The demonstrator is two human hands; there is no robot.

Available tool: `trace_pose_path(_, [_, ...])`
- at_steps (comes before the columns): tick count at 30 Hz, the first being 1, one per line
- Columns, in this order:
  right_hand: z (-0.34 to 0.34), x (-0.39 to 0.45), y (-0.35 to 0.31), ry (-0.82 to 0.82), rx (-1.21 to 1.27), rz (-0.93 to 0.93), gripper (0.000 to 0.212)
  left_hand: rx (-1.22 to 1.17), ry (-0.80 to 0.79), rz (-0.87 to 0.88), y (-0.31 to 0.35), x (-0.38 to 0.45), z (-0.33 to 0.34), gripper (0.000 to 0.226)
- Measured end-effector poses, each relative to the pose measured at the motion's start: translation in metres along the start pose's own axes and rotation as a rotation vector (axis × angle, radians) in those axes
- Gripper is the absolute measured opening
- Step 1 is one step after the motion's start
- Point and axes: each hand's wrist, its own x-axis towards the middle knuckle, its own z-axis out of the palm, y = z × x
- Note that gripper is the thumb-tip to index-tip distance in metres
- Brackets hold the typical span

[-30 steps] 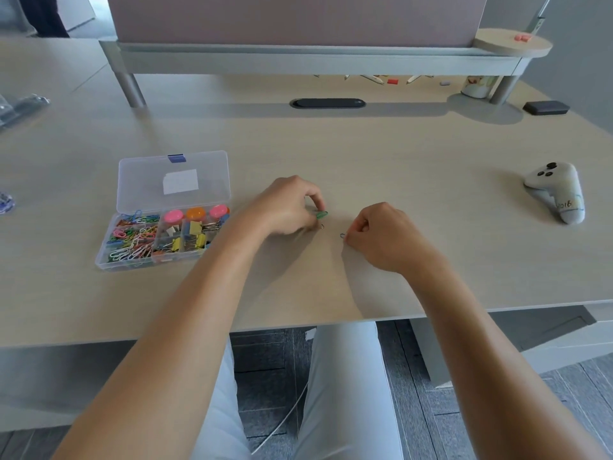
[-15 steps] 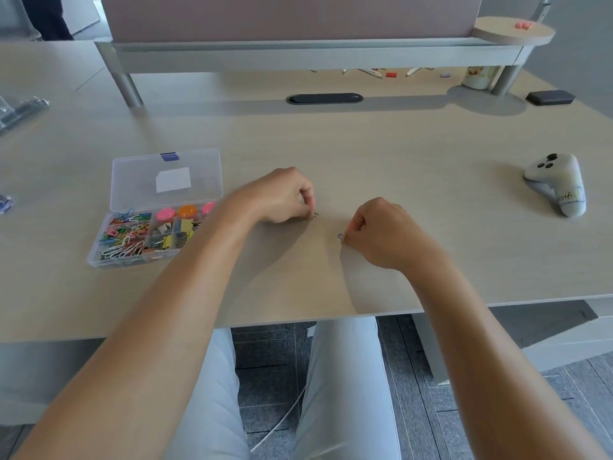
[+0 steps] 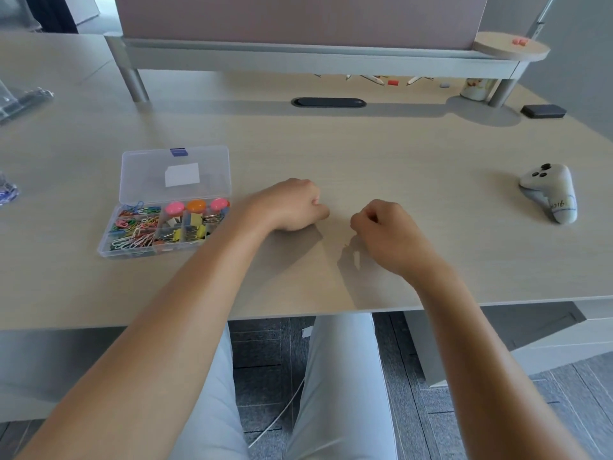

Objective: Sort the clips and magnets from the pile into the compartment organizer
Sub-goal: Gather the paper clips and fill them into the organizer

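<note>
Clips fill the organizer (image 3: 166, 227) at my left. Both hands, left (image 3: 292, 207) and right (image 3: 384, 230), rest curled on the desk (image 3: 414, 167); contents unseen, I cannot tell. Carry any pickings low, release over matching compartment.

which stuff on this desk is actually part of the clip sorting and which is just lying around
Part of the job:
- clear plastic organizer, lid open
- paper clips, binder clips and round magnets inside it
- left hand and right hand, both curled

Just lying about:
- white controller
- black case
- cup under the shelf
- plastic bag at the far left
</note>
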Motion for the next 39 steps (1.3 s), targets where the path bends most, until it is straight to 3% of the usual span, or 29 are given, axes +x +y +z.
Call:
trace_pose_path(3, [-0.001,0.001,0.007,-0.002,0.507,0.123,0.017,-0.211,0.138,-0.030,-0.006,-0.007,0.003,0.018])
trace_pose_path(7, [0.003,0.007,0.014,-0.027,1.055,0.211,0.010,-0.781,0.336,-0.128,-0.014,-0.018,0.017,0.011])
trace_pose_path(10, [0.006,0.012,0.012,-0.049,1.283,0.310,0.021,-0.988,0.377,-0.179,-0.011,-0.028,0.021,0.001])
trace_pose_path(12, [0.007,0.012,0.012,-0.078,1.390,0.337,0.022,-1.082,0.401,-0.224,-0.009,-0.032,0.022,0.012])
trace_pose_path(17, [0.008,0.012,0.012,-0.154,1.612,0.375,0.023,-1.641,0.261,-0.371,0.000,-0.040,0.019,0.020])
trace_pose_path(21, [0.008,0.011,0.009,-0.163,1.653,0.358,0.026,-1.507,0.302,-0.430,0.003,-0.036,0.018,0.026])
trace_pose_path(25, [0.005,0.013,0.008,-0.170,1.636,0.345,0.022,-1.304,0.331,-0.376,0.001,-0.033,0.016,0.026])
trace_pose_path(29, [0.004,0.015,0.012,-0.205,1.625,0.350,0.015,-0.562,0.407,-0.242,-0.002,-0.032,0.022,0.009])
trace_pose_path(31, [0.005,0.016,0.014,-0.215,1.629,0.350,0.015,-0.354,0.398,-0.235,-0.001,-0.032,0.025,0.007])
trace_pose_path(39, [0.003,0.018,0.018,-0.220,1.629,0.355,0.017,-0.284,0.331,-0.251,0.000,-0.018,0.026,0.009])
